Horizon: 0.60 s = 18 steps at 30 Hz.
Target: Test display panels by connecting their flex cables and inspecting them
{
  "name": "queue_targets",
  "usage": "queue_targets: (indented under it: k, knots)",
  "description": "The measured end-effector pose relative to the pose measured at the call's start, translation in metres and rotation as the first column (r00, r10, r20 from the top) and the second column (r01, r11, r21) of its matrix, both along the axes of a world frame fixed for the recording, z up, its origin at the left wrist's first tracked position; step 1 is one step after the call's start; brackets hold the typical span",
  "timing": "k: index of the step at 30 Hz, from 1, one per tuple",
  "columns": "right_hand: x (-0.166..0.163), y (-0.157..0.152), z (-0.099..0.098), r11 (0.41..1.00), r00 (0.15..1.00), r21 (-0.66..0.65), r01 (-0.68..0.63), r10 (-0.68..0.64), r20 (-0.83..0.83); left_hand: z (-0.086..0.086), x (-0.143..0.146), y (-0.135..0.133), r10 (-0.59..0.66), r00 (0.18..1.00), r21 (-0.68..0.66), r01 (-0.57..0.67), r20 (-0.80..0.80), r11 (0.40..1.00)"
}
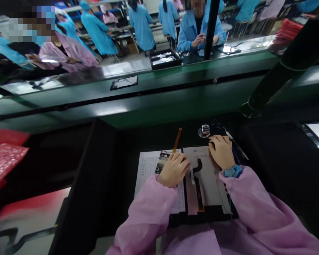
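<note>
In the head view, the panel (211, 184) lies flat at the near edge of the desk (127, 152), before the person, its long axis running from near edge to far edge. Its dark cable (199, 193) follows that axis, the hooked end pointing to the far edge, the orange end nearest the person. The left hand (174, 169) lies across the panel's left edge, over the sheet (145, 173) and partly covering the board (161, 163); its fingers are bent, and whether they grip anything cannot be told. The right hand (222, 152) bends over the panel's far right corner, probably to steady it; whether its fingers grasp or merely rest is hidden. The roll (205, 130) stands just beyond that corner, presumably for easy reach. The orange strip (177, 140) slants toward the desk's far edge.
</note>
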State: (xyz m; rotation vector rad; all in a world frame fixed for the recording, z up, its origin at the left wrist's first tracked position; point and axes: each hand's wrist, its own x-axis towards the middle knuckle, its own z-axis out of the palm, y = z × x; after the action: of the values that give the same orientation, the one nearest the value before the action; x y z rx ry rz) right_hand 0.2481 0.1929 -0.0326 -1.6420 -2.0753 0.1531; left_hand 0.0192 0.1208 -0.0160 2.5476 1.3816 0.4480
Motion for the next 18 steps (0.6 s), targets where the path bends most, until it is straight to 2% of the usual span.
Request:
queue_targets:
  k: [7,18]
  knots:
    - [0.014,0.017,-0.006,0.998,0.994,-0.046,-0.033,0.028,-0.103,-0.001,0.000,0.000,0.004,1.000,0.001,-0.004,0.010,1.000]
    - [0.027,0.029,-0.007,0.995,0.990,-0.070,-0.077,0.068,-0.125,-0.001,-0.001,0.000,0.006,1.000,0.003,-0.006,0.004,1.000]
